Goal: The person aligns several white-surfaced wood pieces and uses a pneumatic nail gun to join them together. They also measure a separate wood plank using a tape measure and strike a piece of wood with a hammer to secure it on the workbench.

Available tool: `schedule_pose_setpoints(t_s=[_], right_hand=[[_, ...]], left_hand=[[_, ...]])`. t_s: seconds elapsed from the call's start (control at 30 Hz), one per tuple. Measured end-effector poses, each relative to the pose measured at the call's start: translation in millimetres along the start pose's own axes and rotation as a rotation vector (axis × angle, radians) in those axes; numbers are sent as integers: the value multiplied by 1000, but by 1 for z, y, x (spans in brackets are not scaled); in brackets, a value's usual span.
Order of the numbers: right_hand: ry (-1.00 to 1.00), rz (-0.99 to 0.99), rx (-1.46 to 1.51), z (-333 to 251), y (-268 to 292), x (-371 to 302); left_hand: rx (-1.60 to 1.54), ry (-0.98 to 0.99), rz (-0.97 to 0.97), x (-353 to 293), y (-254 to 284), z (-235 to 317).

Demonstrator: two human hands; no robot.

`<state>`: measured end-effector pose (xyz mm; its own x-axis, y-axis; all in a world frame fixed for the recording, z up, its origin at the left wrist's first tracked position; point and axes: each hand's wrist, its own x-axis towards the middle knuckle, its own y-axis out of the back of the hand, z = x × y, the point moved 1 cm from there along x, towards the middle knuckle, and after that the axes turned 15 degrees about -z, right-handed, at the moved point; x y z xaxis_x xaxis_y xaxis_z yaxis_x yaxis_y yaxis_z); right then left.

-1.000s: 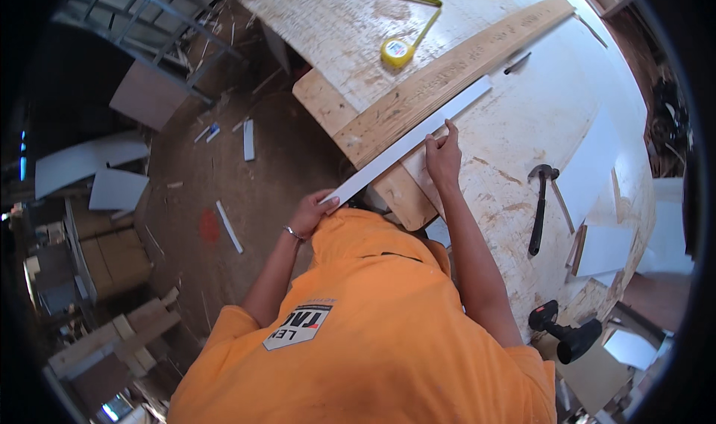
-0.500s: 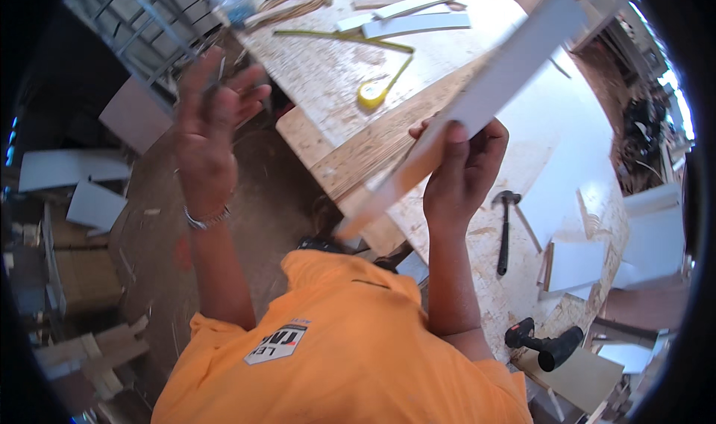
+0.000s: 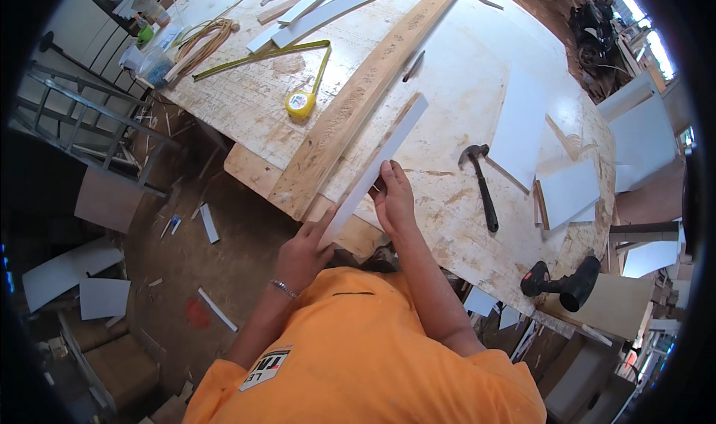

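A narrow white-faced board strip with a raw brown edge slants over the near edge of the workbench. My left hand is closed on its near end. Around its middle, my right hand grips the strip with bent fingers. Just left of the strip lies a long wooden beam, running away across the bench. A dark pencil-like tool rests beside the beam. Further left is a yellow tape measure with its blade pulled out and bent.
To the right lie a claw hammer, white panels and a black cordless drill. More white strips and a coiled cord are at the far left. Offcuts litter the floor beside a metal frame.
The raised strip has come down and is lower over the bench. My left hand, open and off to the left before, has moved right and taken hold of its near end.
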<state>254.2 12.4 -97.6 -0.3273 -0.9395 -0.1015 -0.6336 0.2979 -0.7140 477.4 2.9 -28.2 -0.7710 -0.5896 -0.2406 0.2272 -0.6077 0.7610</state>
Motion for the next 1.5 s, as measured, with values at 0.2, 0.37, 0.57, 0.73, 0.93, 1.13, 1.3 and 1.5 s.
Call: schedule_pose_setpoints(t_s=[0.2, 0.37, 0.57, 0.73, 0.93, 1.13, 1.3, 1.5], right_hand=[[-217, 172, -1217, 79, 55, 29], [-433, 31, -802, 68, 8, 42], [-244, 231, -603, 78, 33, 47], [-382, 261, -945, 25, 46, 31], [-447, 229, -1070, 0, 84, 20], [-137, 360, -1294, -31, 85, 58], [-248, 378, -1399, -22, 77, 77], [-217, 387, -1298, -25, 117, 78]], left_hand=[[257, 28, 305, 41, -45, -64], [361, 41, 258, 60, -61, -93], [393, -187, 86, 61, -74, -105], [143, -371, -49, 33, -91, -81], [-18, -200, 61, 47, -98, -76], [-71, -55, 140, 58, -84, -62], [-9, -57, 96, 54, -97, -62], [157, -143, 222, 47, -103, -54]])
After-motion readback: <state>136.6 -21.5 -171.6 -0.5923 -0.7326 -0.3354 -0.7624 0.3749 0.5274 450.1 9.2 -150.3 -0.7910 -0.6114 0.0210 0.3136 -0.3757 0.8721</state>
